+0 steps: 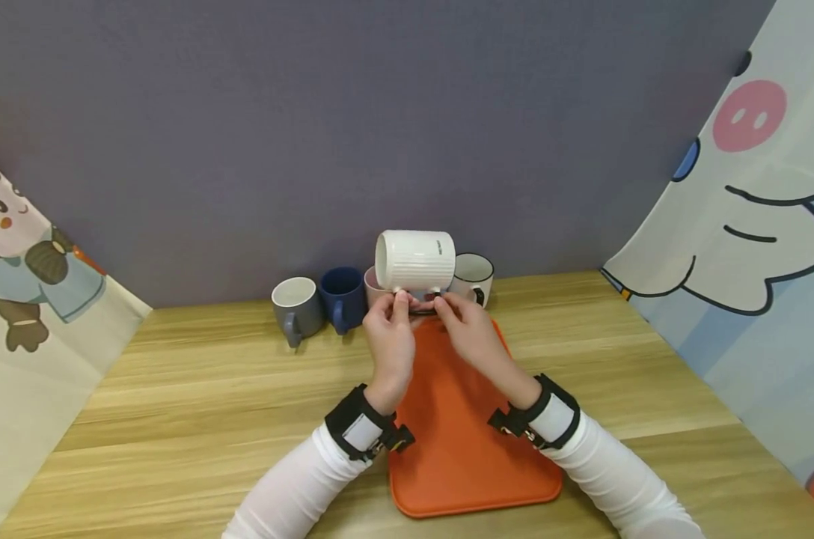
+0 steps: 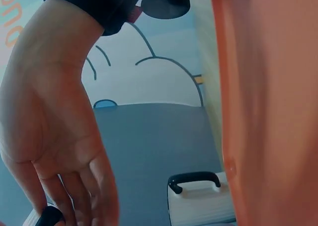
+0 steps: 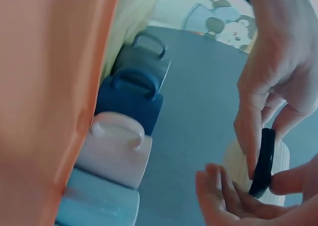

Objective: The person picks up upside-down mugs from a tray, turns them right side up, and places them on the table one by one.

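Note:
A white ribbed mug [image 1: 417,258] lies on its side in the air, its mouth facing left and its dark handle [image 3: 266,159] toward me. My left hand [image 1: 390,344] pinches the handle near its left end. From the other side, my right hand [image 1: 474,337] grips it near the right end. Both hands meet at the handle in the right wrist view, the left hand [image 3: 283,62] reaching down from the top and the right hand [image 3: 248,206] at the bottom. Along the left wrist view's left side hangs the right hand [image 2: 54,116], fingers bent down.
Behind the hands stands a row of mugs: grey [image 1: 299,311], navy [image 1: 343,299], pink [image 3: 117,149], light blue [image 3: 102,198] and white with a black handle [image 1: 470,277]. An orange tray [image 1: 474,464] lies on the wooden table under my forearms. A grey partition [image 1: 346,135] rises behind.

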Demonstrator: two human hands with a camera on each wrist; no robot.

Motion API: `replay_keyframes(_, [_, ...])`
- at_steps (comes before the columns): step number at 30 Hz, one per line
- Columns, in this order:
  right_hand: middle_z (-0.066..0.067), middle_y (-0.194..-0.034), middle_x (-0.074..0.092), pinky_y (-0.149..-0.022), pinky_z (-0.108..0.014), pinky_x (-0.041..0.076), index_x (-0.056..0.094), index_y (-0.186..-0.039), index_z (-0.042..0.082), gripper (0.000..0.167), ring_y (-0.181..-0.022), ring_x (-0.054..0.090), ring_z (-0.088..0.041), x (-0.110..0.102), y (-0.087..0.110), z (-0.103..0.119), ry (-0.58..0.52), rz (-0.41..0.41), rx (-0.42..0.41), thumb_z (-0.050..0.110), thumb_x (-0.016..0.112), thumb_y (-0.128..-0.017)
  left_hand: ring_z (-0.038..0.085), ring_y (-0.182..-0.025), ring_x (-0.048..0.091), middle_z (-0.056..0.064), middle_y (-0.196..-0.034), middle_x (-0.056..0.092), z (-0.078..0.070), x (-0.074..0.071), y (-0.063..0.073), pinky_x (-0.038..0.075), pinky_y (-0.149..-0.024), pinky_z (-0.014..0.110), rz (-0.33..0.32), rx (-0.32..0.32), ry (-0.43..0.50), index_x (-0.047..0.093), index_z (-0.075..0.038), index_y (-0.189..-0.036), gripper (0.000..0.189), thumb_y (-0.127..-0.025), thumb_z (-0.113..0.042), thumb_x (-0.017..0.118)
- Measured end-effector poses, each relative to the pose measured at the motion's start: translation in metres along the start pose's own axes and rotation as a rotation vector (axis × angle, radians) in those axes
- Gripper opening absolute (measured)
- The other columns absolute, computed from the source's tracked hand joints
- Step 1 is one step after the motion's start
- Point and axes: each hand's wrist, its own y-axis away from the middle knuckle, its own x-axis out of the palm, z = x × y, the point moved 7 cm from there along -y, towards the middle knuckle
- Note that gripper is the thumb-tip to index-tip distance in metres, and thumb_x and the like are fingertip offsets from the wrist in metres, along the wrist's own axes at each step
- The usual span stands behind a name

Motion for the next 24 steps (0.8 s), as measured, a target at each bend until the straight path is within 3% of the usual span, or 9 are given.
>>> replay_keyframes(4, [-0.022,-0.121,0.060,-0.087,-0.044,0.053,0.058,-0.119,-0.009,0.032,-0.106,0.062,-0.034,0.0023,-0.0004,-0.0006,-0.240,0.030,0.038,0.014,0.044,-0.101,0.018,-0.076,0.069,0.011,-0.083,0.057,0.0013,0.0006,0.0016,0.058,-0.072,0.033,-0.005,-0.024,-0.002,0.055,0.017,-0.094,0.025,-0.099,-0.007,0.047])
replay_keyframes(7, [-0.023,-0.127,0.057,-0.090,-0.042,0.052,0.056,-0.120,-0.010,0.032,-0.110,0.060,-0.034,0.0028,0.0000,-0.0016,-0.322,0.023,0.062,0.013,0.045,-0.101,0.020,-0.077,0.069,0.013,-0.084,0.058,0.0013,0.0013,0.0025,0.058,-0.073,0.034,0.003,-0.018,-0.007,0.055,0.016,-0.095,0.025,-0.099,-0.008,0.047])
replay_keyframes(12, [-0.022,-0.125,0.057,-0.091,-0.036,0.052,0.056,-0.120,-0.009,0.030,-0.105,0.061,-0.023,0.0026,0.0020,-0.0060,-0.417,-0.015,0.144,0.011,0.046,-0.100,0.025,-0.080,0.069,0.020,-0.086,0.060,-0.0024,0.0035,0.0042,0.057,-0.076,0.034,0.013,0.042,-0.060,0.057,0.013,-0.093,0.023,-0.098,-0.008,0.048])
replay_keyframes(17, [-0.022,-0.121,0.057,-0.092,-0.036,0.051,0.056,-0.122,-0.008,0.030,-0.093,0.061,-0.006,0.0029,0.0035,-0.0087,-0.492,-0.036,0.173,0.010,0.045,-0.100,0.027,-0.081,0.066,0.022,-0.088,0.062,-0.0067,0.0034,0.0057,0.055,-0.077,0.033,0.004,0.124,-0.188,0.061,0.011,-0.093,0.022,-0.097,-0.007,0.050])
replay_keyframes(24, [-0.017,-0.114,0.061,-0.087,-0.030,0.052,0.055,-0.122,-0.010,0.031,-0.092,0.062,-0.006,0.0004,0.0034,-0.0089,-0.556,-0.064,0.151,0.010,0.046,-0.100,0.032,-0.080,0.059,0.020,-0.095,0.064,-0.0052,0.0012,0.0056,0.046,-0.065,0.020,0.005,0.163,-0.295,0.065,0.007,-0.099,0.023,-0.097,-0.012,0.052])
